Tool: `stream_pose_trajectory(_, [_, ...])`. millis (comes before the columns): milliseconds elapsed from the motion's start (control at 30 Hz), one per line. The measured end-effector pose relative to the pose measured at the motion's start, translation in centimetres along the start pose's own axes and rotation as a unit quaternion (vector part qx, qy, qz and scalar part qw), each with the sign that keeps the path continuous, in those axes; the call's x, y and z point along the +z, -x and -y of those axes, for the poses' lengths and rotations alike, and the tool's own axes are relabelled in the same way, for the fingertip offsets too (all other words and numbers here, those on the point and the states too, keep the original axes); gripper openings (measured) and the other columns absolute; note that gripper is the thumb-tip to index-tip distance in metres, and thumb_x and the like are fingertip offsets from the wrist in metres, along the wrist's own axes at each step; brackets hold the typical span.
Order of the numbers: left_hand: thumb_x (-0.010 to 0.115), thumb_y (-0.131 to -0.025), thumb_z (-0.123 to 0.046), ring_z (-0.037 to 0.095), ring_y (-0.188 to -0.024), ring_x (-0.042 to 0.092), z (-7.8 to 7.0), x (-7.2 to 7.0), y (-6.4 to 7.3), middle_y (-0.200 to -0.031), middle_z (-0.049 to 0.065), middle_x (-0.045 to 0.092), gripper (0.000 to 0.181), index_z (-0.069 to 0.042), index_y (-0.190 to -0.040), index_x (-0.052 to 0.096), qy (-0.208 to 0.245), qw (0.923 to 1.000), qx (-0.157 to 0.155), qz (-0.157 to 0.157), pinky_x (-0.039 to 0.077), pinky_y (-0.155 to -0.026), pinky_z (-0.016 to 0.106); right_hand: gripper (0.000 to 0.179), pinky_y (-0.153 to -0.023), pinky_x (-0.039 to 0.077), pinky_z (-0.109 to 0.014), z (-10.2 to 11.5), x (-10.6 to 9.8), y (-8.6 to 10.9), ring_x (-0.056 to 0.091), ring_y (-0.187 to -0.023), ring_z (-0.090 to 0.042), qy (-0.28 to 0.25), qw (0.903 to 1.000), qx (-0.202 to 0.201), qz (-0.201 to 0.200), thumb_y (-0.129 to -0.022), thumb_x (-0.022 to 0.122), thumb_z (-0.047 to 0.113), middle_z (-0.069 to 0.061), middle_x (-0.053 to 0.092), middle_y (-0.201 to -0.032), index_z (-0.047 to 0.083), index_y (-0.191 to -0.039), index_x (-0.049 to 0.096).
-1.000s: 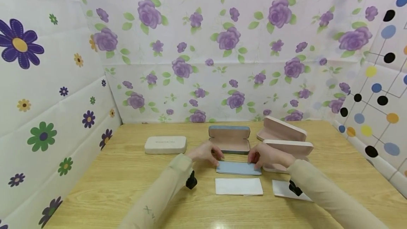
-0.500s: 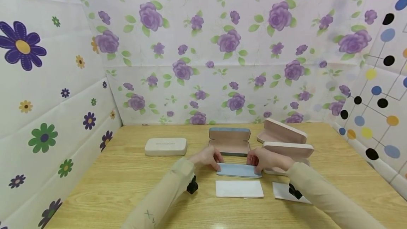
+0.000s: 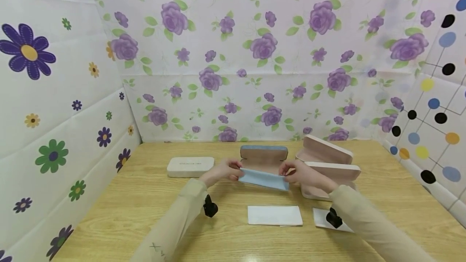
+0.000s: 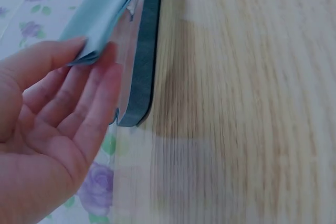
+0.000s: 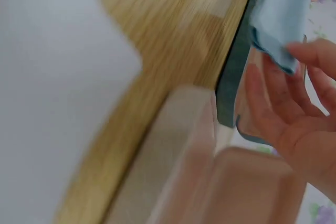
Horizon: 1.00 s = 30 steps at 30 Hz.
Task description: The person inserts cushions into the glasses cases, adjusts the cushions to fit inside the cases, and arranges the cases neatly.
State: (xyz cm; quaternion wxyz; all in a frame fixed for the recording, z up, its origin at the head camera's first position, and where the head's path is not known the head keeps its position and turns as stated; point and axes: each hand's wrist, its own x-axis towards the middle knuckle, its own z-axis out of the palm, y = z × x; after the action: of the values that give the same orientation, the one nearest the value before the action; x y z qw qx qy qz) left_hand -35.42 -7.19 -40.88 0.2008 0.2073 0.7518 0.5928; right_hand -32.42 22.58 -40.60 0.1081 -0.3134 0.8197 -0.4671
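Note:
A folded light-blue cloth (image 3: 263,179) is stretched between both hands, raised off the table and slanting down to the right in the head view. My left hand (image 3: 223,171) pinches its left end between thumb and fingers, as the left wrist view of the cloth (image 4: 100,19) also shows. At the other end my right hand (image 3: 300,174) pinches it the same way. Right behind the cloth stands an open blue glasses case (image 3: 263,153) with a pink lining; the cloth hides its front part. In the right wrist view the cloth (image 5: 283,14) overlaps this case (image 5: 231,82).
A closed cream glasses case (image 3: 191,166) lies to the left. Two open cases with pink lining, one behind (image 3: 322,153) and one in front (image 3: 329,171), stand at the right beside my right hand. Folded white cloths (image 3: 274,215) (image 3: 324,218) lie nearer me.
Both hands have lifted the blue cloth from the table and moved it away from me, toward the open blue case. Its right end now hangs lower than its left.

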Motion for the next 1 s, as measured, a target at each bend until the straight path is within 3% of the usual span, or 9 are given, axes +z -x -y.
stream_pose_trajectory(133, [0.061, -0.083, 0.002, 0.022, -0.078, 0.058, 0.5, -0.6, 0.2, -0.090, 0.014, 0.057, 0.021, 0.008, -0.102, 0.055, 0.043, 0.9975, 0.025, -0.049, 0.045, -0.079, 0.048, 0.012, -0.062, 0.046, -0.046, 0.1, 0.8, -0.5, 0.052, -0.070, -0.026, -0.079, 0.9925, 0.039, -0.085, -0.089, 0.051, -0.002, -0.019, 0.049, -0.096, -0.007, -0.100, 0.052])
stream_pose_trajectory(200, [0.062, -0.083, 0.002, 0.021, -0.078, 0.058, 1.6, -1.0, -0.3, -0.089, 0.013, 0.057, 0.021, 0.006, -0.104, 0.056, 0.071, 0.9940, 0.055, -0.062, 0.046, -0.077, 0.047, 0.013, -0.066, 0.047, -0.047, 0.1, 1.4, -0.8, 0.054, -0.072, -0.025, -0.102, 0.9838, 0.048, -0.139, -0.090, 0.052, -0.001, -0.019, 0.051, -0.096, -0.008, -0.100, 0.052])
stream_pose_trajectory(333, [0.059, -0.085, 0.004, 0.018, -0.072, 0.055, 2.2, -0.9, -0.3, -0.079, 0.008, 0.055, 0.026, 0.004, -0.110, 0.052, 0.129, 0.9847, 0.084, -0.083, 0.042, -0.079, 0.053, 0.015, -0.070, 0.049, -0.042, -0.1, 2.6, -1.6, 0.057, -0.075, -0.022, -0.127, 0.9631, 0.049, -0.232, -0.088, 0.056, -0.001, -0.017, 0.055, -0.091, -0.012, -0.097, 0.054])
stream_pose_trajectory(433, [0.055, -0.087, 0.007, 0.018, -0.068, 0.054, 1.8, -0.4, 0.2, -0.073, 0.007, 0.052, 0.027, 0.005, -0.113, 0.048, 0.154, 0.9792, 0.087, -0.100, 0.037, -0.082, 0.058, 0.017, -0.074, 0.048, -0.042, -0.2, 3.2, -2.1, 0.058, -0.076, -0.021, -0.157, 0.9475, 0.059, -0.272, -0.086, 0.059, 0.000, -0.016, 0.056, -0.090, -0.012, -0.098, 0.056])
stream_pose_trajectory(533, [0.053, -0.088, 0.007, 0.019, -0.072, 0.054, 1.9, -0.1, 0.3, -0.078, 0.007, 0.053, 0.023, 0.009, -0.111, 0.049, 0.151, 0.9760, 0.106, -0.116, 0.038, -0.081, 0.057, 0.023, -0.077, 0.046, -0.045, 0.0, 3.8, -2.4, 0.058, -0.078, -0.022, -0.175, 0.9366, 0.073, -0.294, -0.085, 0.061, 0.002, -0.016, 0.055, -0.091, -0.013, -0.103, 0.056])
stream_pose_trajectory(700, [0.054, -0.088, 0.005, 0.021, -0.081, 0.057, 2.5, 0.1, -0.3, -0.090, 0.013, 0.057, 0.012, 0.009, -0.098, 0.058, 0.128, 0.9716, 0.136, -0.146, 0.044, -0.078, 0.050, 0.027, -0.073, 0.048, -0.036, 0.0, 4.3, -2.5, 0.054, -0.088, -0.026, -0.131, 0.9294, 0.101, -0.330, -0.083, 0.065, 0.003, -0.018, 0.056, -0.098, -0.011, -0.105, 0.059])
stream_pose_trajectory(900, [0.064, -0.080, 0.004, 0.021, -0.080, 0.061, 2.6, 0.7, -0.9, -0.097, 0.016, 0.057, 0.024, 0.006, -0.104, 0.062, 0.104, 0.9740, 0.074, -0.187, 0.049, -0.073, 0.035, 0.033, -0.080, 0.043, -0.040, -0.1, 4.7, -3.0, 0.046, -0.105, -0.034, -0.094, 0.9177, 0.155, -0.353, -0.083, 0.064, 0.003, -0.023, 0.051, -0.114, -0.008, -0.113, 0.058])
stream_pose_trajectory(1000, [0.066, -0.079, 0.005, 0.023, -0.082, 0.061, 2.3, 1.2, -1.0, -0.102, 0.017, 0.057, 0.030, 0.007, -0.108, 0.060, 0.092, 0.9754, 0.044, -0.196, 0.049, -0.074, 0.034, 0.035, -0.081, 0.042, -0.042, -0.1, 4.9, -3.3, 0.045, -0.107, -0.036, -0.088, 0.9104, 0.170, -0.367, -0.083, 0.063, 0.000, -0.025, 0.048, -0.118, -0.009, -0.115, 0.056])
